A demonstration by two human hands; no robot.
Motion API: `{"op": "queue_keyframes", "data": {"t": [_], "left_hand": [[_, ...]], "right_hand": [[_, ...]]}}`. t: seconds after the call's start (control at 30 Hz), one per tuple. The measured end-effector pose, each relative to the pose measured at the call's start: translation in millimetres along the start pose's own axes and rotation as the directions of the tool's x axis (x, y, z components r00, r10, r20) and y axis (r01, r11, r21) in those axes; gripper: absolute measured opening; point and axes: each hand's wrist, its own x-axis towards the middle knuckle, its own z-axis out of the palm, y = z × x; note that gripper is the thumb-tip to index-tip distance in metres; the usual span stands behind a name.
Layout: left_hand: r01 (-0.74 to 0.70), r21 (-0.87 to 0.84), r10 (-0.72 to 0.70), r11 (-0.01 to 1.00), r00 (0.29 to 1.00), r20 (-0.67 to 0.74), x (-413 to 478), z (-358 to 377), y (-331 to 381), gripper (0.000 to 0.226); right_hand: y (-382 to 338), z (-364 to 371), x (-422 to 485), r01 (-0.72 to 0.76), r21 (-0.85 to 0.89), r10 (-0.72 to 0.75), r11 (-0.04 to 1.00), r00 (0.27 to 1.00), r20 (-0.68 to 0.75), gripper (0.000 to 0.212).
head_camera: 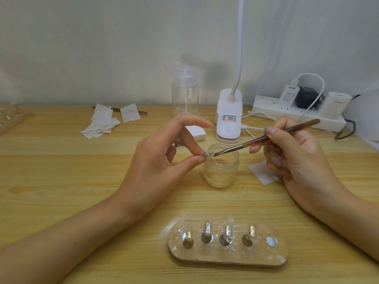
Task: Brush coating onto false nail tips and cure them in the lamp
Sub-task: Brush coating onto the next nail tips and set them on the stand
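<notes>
At the far left edge of the table [61, 181] lies a wooden tray [14, 119], only partly in view. Right of it, toward the back edge, white wipes [102, 124] lie in a loose pile over a spare brush [142, 112]. The left hand [155, 160] hovers above the middle of the table, its thumb and forefinger clamped on a clear nail tip [209, 155], the other fingers spread apart. The tip is held over the rim of an open clear jar [222, 169]. A clear pump bottle [185, 93] stands behind, near the back edge. Near the front edge lies an oval wooden board [262, 257] carrying four more nail tips [208, 229] on small stands. A white lamp base [228, 119] with a bending neck stands behind the jar. The brush [266, 137] slants down to the left, its bristles touching the held tip. The right hand [299, 160] grips its handle, fingers closed round it, above a single wipe [261, 175]. A power strip [287, 114] with plugs runs along the back right. At the right edge sits a white rounded object [365, 115], possibly another device; I cannot tell.
</notes>
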Motion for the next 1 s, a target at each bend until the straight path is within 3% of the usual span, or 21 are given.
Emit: {"op": "queue_keyframes", "data": {"t": [0.2,0.37,0.53,0.7,0.87,1.0], "left_hand": [[0.014,-0.012,-0.014,1.0,1.0,0.001,0.0,-0.1,0.2,0.045],[0.037,-0.03,-0.037,0.999,0.999,0.001,0.2,1.5,-0.1,0.047],[0.053,-0.035,-0.053,0.998,0.999,0.006,-0.1,1.9,1.4,0.046],[0.065,-0.039,-0.064,0.997,0.998,0.014,0.3,1.9,1.7,0.045],[0.1,-0.073,-0.099,0.992,0.995,0.02,-0.3,1.4,1.8,0.045],[0.147,-0.128,-0.142,0.981,0.989,0.047,0.6,1.4,-0.4,0.047]], "right_hand": [[-1.0,0.1,-2.0,0.071,-0.012,-0.07,0.997,0.994,0.083,0.02],[-0.4,-0.3,-0.4,0.022,-0.012,-0.022,1.0,1.0,-0.007,0.018],[-1.7,1.4,-2.7,0.064,-0.013,-0.063,0.998,0.995,0.071,0.021],[-0.9,-0.8,-0.7,0.025,0.006,-0.025,1.0,1.0,-0.011,0.017],[-0.6,1.0,-2.1,0.084,-0.008,-0.083,0.996,0.993,0.084,0.02],[0.3,-1.2,-1.1,0.03,-0.013,-0.03,0.999,1.0,0.006,0.018]]}}
